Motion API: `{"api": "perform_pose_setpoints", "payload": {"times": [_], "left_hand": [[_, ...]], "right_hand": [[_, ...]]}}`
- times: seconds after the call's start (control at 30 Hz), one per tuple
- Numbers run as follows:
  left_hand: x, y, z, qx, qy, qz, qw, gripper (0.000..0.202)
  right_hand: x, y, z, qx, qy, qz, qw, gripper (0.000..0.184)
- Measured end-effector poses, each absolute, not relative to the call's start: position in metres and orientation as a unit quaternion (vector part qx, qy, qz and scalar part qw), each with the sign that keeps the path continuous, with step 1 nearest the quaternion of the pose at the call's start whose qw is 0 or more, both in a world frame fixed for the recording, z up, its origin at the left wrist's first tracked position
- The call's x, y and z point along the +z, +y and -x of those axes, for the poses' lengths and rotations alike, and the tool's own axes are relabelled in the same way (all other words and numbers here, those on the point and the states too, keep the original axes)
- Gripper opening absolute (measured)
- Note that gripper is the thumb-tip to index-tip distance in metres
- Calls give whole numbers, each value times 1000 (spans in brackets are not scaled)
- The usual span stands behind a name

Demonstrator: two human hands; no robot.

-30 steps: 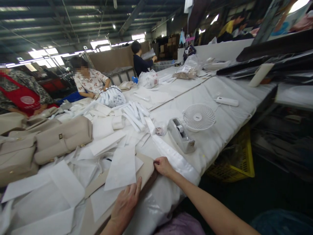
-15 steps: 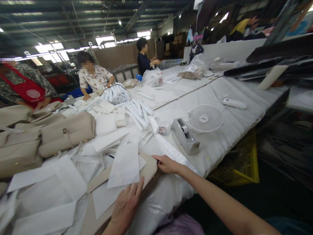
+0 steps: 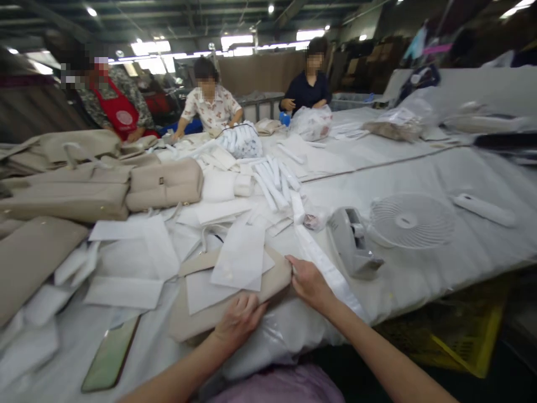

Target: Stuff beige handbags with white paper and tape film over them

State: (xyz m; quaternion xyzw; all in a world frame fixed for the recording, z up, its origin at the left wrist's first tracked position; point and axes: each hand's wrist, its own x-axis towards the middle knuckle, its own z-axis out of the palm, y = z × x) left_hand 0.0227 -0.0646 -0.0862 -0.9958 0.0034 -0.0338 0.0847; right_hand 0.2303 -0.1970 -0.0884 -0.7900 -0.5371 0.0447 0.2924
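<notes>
A flat beige bag (image 3: pixel 197 313) lies at the near table edge, with white paper sheets (image 3: pixel 241 260) on top of it. My left hand (image 3: pixel 239 319) rests on the bag's near edge, fingers curled over it. My right hand (image 3: pixel 308 282) grips the bag's right end, fingers closed against it, next to a long white strip (image 3: pixel 325 268).
A tape dispenser (image 3: pixel 352 240), a small white fan (image 3: pixel 409 221) and a white remote (image 3: pixel 484 208) lie to the right. Beige bags (image 3: pixel 163 184) are stacked at the left, a phone (image 3: pixel 111 354) near the front. Three people sit at the far side. A yellow crate (image 3: pixel 474 336) stands below.
The view has swung left. My left hand has slid right along the bag's near edge and curled onto it. My right hand stays at the bag's right end.
</notes>
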Motion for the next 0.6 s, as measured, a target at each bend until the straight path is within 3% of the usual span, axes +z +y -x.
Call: {"api": "perform_pose_setpoints", "payload": {"times": [0.07,0.3,0.47,0.6], "left_hand": [[-81,-63,-21,-36,5,997,64,30],[-60,-48,-7,-140,-5,988,58,33],[-52,-35,52,-175,-138,975,25,38],[-64,-6,114,-188,-311,924,-121,73]], "right_hand": [[-77,-199,-223,-35,-602,753,264,38],[-90,-166,-230,-107,-756,620,183,40],[-95,-154,-248,-124,-781,593,153,47],[-93,-149,-254,-95,-787,593,137,51]]}}
